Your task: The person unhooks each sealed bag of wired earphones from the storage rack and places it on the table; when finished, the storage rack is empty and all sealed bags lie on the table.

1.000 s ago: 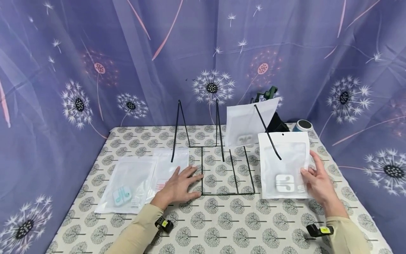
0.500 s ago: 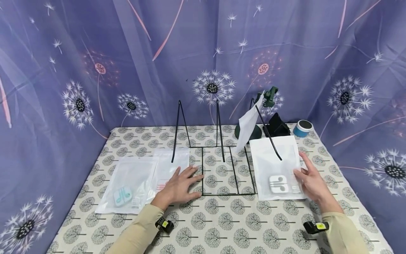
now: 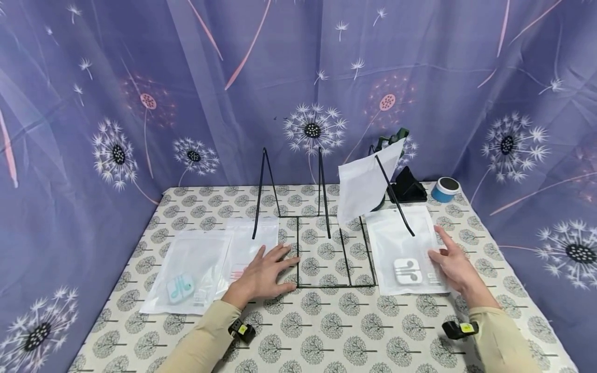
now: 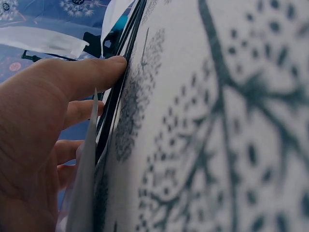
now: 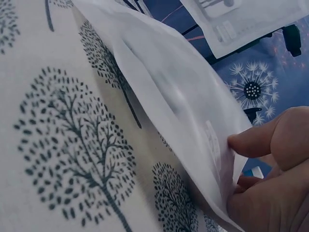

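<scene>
My right hand point(image 3: 459, 269) pinches the right edge of a white zip pouch point(image 3: 396, 235), with coiled white earphones point(image 3: 407, 272) showing through it. In the right wrist view the thumb lies on the pouch's point(image 5: 188, 96) near face, fingers behind it. The black wire rack's point(image 3: 336, 286) right prong crosses in front of this pouch in the head view; whether they touch I cannot tell. A second pouch point(image 3: 359, 189) hangs askew farther back on that prong. My left hand point(image 3: 263, 272) rests spread at the rack's left base bar, partly covering a pouch with pink contents point(image 3: 249, 233).
At the far left lies a pouch point(image 3: 200, 259) with a teal earphone case. Behind the rack's right side stand a black holder point(image 3: 408, 186), a dark green stand point(image 3: 394, 140) and a blue round container point(image 3: 445, 190). Two other prongs point(image 3: 325, 202) rise from the rack.
My right hand has moved left and slightly down with the pouch, which leans back more. The hanging pouch has swung edge-on and back round. My left hand stays put.
</scene>
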{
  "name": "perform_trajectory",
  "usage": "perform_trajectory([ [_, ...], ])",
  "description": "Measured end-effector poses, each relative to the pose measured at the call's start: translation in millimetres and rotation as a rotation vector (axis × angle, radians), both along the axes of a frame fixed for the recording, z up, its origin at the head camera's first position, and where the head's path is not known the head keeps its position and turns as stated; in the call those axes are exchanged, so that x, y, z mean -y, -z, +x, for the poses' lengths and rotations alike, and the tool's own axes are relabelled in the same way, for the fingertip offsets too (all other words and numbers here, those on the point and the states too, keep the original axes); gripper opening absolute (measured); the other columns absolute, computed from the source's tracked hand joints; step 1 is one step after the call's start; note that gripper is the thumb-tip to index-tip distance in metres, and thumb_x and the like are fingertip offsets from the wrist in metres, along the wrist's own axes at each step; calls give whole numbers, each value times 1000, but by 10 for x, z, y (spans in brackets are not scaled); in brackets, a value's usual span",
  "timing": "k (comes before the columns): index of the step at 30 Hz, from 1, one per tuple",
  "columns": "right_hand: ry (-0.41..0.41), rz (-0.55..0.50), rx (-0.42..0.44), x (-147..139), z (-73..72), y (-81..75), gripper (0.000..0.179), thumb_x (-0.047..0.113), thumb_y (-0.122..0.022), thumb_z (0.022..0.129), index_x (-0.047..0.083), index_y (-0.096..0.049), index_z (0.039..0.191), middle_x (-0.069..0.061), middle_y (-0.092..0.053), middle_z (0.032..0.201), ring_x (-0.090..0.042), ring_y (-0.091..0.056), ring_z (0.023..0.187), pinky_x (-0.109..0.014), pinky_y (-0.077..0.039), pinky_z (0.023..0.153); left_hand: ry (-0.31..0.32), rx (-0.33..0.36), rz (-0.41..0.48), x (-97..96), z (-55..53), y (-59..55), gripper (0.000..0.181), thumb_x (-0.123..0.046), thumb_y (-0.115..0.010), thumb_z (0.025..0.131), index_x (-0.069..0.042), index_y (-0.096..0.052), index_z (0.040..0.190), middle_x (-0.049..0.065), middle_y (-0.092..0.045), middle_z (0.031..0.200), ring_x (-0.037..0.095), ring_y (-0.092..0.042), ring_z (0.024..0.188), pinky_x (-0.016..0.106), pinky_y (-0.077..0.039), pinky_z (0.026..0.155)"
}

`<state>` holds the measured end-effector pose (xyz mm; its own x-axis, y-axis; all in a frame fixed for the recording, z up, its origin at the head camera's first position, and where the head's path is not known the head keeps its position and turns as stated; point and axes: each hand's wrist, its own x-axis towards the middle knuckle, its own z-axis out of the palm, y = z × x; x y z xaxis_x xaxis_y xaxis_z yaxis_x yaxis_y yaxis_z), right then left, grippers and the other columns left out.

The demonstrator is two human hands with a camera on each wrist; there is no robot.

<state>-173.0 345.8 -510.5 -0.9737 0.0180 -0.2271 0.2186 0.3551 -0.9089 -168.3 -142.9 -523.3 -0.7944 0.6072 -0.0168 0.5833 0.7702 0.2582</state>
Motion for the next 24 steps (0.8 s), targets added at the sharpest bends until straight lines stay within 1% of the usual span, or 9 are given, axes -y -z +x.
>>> perform_trajectory([
  [4,15,96,10,26,-11,-16,79,2,-48,98,21,1,157,-33,-45,120,-10,-56,82,-28,-57,66,0,-4,-2,1,-1,-1,72,-66,-53,88,-32,-39,149,8,-23,162,32,-21,149,65,-11,117],
  [8,29,177,30,35,-35,-22,78,2,-49,97,18,-2,157,-25,-47,110,-13,-53,81,-26,-54,63,3,-6,0,4,-3,8,72,-66,-53,88,-31,-39,149,8,-24,161,32,-21,148,65,-12,117],
  [10,29,199,41,31,-49,-20,78,2,-48,96,18,-2,157,-24,-47,108,-15,-52,81,-25,-53,63,5,-9,0,5,-3,9,72,-66,-53,88,-31,-39,149,8,-24,161,33,-22,148,65,-13,117],
  [13,22,260,58,18,-55,-31,75,7,-48,97,17,-3,157,-30,-46,114,-20,-53,85,-26,-51,63,2,-3,6,2,2,1,72,-65,-55,87,-31,-40,149,9,-25,161,33,-23,148,65,-13,117],
  [15,11,297,69,3,-50,-52,72,13,-47,99,15,-4,157,-37,-44,121,-25,-54,90,-26,-51,64,-1,5,10,0,6,-8,72,-64,-57,87,-31,-40,149,8,-25,161,33,-23,148,65,-12,117],
  [17,4,324,87,-10,-42,-76,68,22,-46,101,12,-7,157,-38,-41,126,-26,-53,91,-26,-49,63,-4,10,13,-2,10,-12,72,-64,-58,86,-31,-40,148,8,-25,161,32,-22,148,65,-11,117],
  [19,1,306,110,-20,-36,-96,67,33,-44,103,10,-11,156,-38,-38,130,-27,-52,90,-29,-49,63,-4,9,13,-1,11,-12,72,-64,-57,87,-31,-41,148,8,-25,161,32,-22,148,65,-11,117],
  [22,-17,319,130,-28,-29,-126,71,46,-40,102,3,-16,154,-39,-35,137,-36,-53,97,-36,-51,70,-5,7,5,0,9,-5,72,-64,-56,87,-31,-40,149,7,-25,161,32,-22,148,64,-11,117],
  [24,-37,365,131,-30,-23,-141,78,52,-41,100,-1,-19,153,-41,-34,139,-43,-53,105,-42,-52,78,-7,10,0,-2,8,-5,72,-65,-56,87,-32,-39,149,7,-24,161,31,-21,149,64,-11,118],
])
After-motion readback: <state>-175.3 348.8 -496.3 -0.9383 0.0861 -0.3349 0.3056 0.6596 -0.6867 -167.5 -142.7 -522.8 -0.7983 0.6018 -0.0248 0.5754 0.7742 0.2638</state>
